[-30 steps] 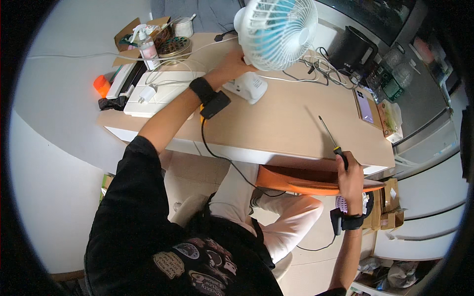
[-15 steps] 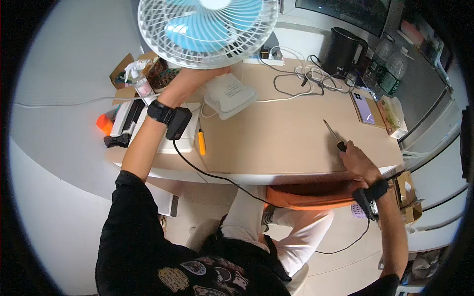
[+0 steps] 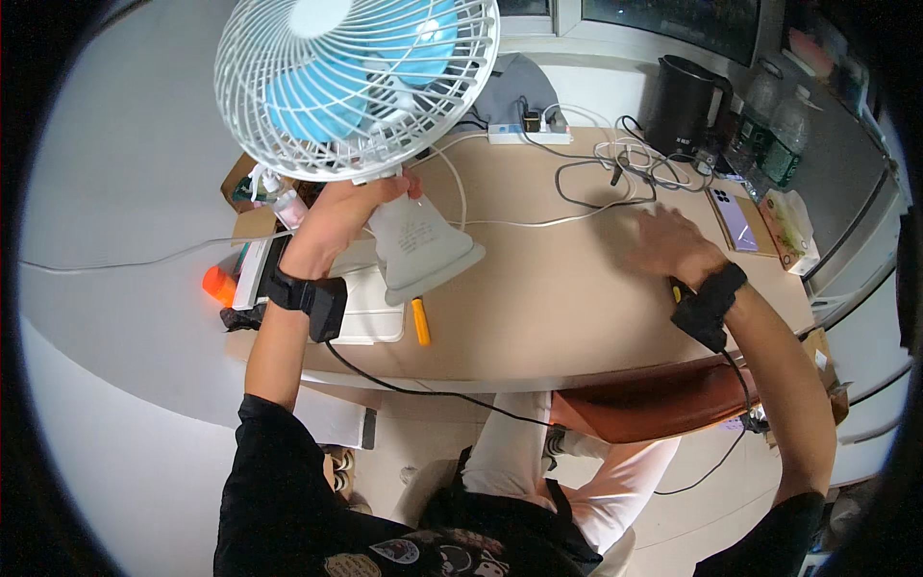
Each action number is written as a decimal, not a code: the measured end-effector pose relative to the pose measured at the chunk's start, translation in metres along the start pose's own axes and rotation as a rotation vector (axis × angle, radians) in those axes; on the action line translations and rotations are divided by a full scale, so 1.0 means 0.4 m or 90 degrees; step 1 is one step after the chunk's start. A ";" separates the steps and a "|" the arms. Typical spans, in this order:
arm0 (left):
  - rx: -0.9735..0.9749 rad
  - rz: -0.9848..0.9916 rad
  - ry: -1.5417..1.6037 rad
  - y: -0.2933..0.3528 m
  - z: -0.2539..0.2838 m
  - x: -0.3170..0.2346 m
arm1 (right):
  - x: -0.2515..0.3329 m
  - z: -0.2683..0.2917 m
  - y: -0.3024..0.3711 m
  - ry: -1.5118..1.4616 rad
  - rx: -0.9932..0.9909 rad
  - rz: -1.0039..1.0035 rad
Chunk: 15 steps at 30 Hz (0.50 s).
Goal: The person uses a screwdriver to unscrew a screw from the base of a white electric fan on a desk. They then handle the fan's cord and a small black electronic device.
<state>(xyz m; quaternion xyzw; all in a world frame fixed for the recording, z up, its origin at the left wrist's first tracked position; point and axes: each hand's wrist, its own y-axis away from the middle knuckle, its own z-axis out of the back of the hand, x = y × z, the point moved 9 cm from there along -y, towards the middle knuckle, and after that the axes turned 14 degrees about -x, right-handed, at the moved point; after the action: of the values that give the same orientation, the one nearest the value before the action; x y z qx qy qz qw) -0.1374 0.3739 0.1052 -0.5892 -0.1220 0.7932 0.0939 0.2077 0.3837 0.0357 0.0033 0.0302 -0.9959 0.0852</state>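
My left hand (image 3: 351,216) grips a white electric fan by the neck, just under its round cage. Pale blue blades show through the fan's cage (image 3: 356,82), and its white base (image 3: 423,250) is tilted over the desk (image 3: 548,308). On the right, my right hand (image 3: 673,242) is slightly blurred, palm down, with fingers apart and nothing in them. A screwdriver's black and yellow handle (image 3: 679,288) shows beside the right wrist, the rest hidden under it. A second, yellow-handled screwdriver (image 3: 420,322) lies beside a flat white panel (image 3: 370,313).
A black kettle (image 3: 685,104), plastic bottles (image 3: 781,144), a phone (image 3: 734,221) and a tissue box (image 3: 788,231) stand or lie at right. Tangled cables (image 3: 630,163) run to a power strip (image 3: 529,133). At left are a spray bottle (image 3: 286,204) and an orange-capped item (image 3: 219,285).
The fan has moved left and toward me, its base now lifted and tilted. My right hand has let go of the screwdriver and moved farther over the desk.
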 end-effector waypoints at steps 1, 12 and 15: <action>-0.005 0.032 0.066 0.005 -0.021 0.002 | 0.054 0.012 -0.021 -0.041 0.027 0.067; 0.017 -0.089 -0.073 0.030 -0.033 -0.029 | 0.469 0.024 -0.101 -0.770 0.134 0.402; -0.006 -0.065 -0.034 0.031 -0.034 -0.023 | 0.375 -0.006 -0.136 -0.744 0.164 0.306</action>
<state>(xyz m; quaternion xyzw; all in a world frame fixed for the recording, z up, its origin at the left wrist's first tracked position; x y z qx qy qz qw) -0.1220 0.3605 0.1060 -0.5613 -0.1580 0.8023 0.1279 0.0505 0.4118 0.0349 -0.5229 -0.1424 -0.7821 0.3076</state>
